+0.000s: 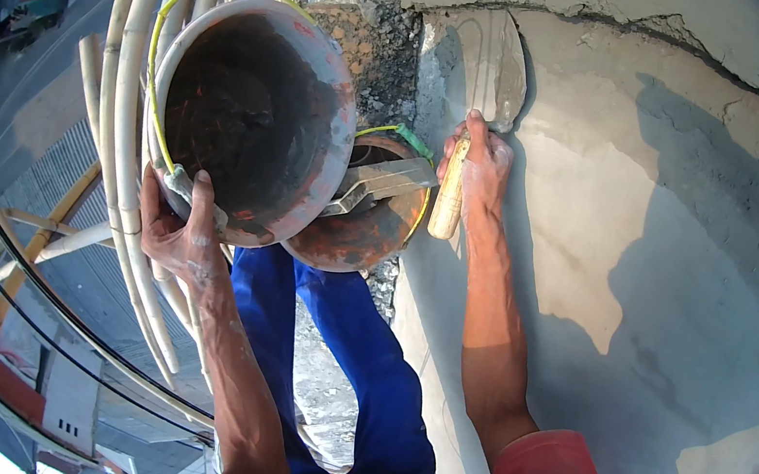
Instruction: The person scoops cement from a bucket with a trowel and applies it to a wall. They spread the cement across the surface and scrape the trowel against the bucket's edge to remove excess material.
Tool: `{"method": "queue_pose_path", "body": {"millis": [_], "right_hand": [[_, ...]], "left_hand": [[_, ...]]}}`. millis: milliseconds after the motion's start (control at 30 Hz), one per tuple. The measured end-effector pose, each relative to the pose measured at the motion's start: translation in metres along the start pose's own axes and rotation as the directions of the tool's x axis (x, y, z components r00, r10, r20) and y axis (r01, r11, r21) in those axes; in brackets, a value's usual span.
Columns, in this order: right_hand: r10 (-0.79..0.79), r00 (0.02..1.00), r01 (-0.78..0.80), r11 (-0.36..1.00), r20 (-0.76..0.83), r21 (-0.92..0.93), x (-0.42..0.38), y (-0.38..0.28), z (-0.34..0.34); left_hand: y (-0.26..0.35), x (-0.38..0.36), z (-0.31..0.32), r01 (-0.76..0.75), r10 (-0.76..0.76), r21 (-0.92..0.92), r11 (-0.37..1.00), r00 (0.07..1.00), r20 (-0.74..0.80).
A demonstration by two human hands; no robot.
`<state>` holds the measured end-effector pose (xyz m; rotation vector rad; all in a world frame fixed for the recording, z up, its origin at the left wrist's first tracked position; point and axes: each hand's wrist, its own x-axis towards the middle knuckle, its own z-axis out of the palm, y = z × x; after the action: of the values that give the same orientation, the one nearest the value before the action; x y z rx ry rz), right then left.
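Note:
My left hand (189,233) grips the lower left rim of a round bucket (320,145), thumb over the edge. The bucket is tilted so its dark, stained inside shows, and a yellow-green handle (157,57) arcs over its left side. In my right hand (480,169) is a trowel (505,74), its blade pointing up along the grey wall surface and its wooden handle below my closed fingers. Behind the held bucket, a second bucket (348,250) has a flat tool (382,184) lying across its opening.
Pale bamboo poles (133,102) run down the left side, with black cables (31,273) and a lower roof (64,180) beyond. A plastered wall (588,219) fills the right, with a jagged crack (665,33) near the top. Rough masonry (387,52) lies between.

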<state>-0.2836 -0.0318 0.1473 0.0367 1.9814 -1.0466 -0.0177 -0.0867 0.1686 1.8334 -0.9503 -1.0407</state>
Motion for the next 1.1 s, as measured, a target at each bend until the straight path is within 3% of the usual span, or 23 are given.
{"method": "queue_pose_path", "body": {"millis": [567, 700, 800, 900, 967, 1000, 1100], "right_hand": [[-0.016, 0.999, 0.02, 0.993, -0.038, 0.115, -0.101, -0.077, -0.028], [-0.064, 0.992, 0.076, 0.991, -0.105, 0.112, -0.124, -0.077, -0.034], [-0.207, 0.968, 0.216, 0.975, -0.145, 0.048, -0.131, -0.066, -0.044], [-0.218, 0.975, 0.222, 0.972, -0.05, 0.077, -0.129, -0.039, -0.052], [-0.092, 0.994, 0.098, 0.988, 0.059, -0.117, -0.109, -0.017, -0.047], [0.03, 0.999, -0.025, 0.992, 0.04, -0.127, -0.095, -0.002, -0.039], [0.145, 0.985, -0.135, 0.984, 0.089, -0.114, -0.034, 0.049, -0.028]], "left_hand": [[-0.003, 0.001, -0.002, -0.018, 0.018, -0.052, 0.998, 1.0, 0.003], [0.0, 0.0, -0.003, 0.0, 0.001, -0.067, 0.998, 1.0, 0.004], [-0.007, 0.002, -0.003, -0.039, 0.04, -0.065, 0.997, 0.999, 0.016], [-0.003, -0.001, -0.005, -0.014, 0.014, -0.071, 0.997, 1.0, 0.001], [-0.002, -0.002, -0.004, 0.006, -0.006, -0.069, 0.998, 1.0, -0.003], [-0.001, -0.003, -0.003, 0.023, -0.024, -0.072, 0.997, 1.0, -0.014], [0.001, -0.001, -0.004, 0.007, -0.007, -0.039, 0.999, 1.0, -0.002]]}}
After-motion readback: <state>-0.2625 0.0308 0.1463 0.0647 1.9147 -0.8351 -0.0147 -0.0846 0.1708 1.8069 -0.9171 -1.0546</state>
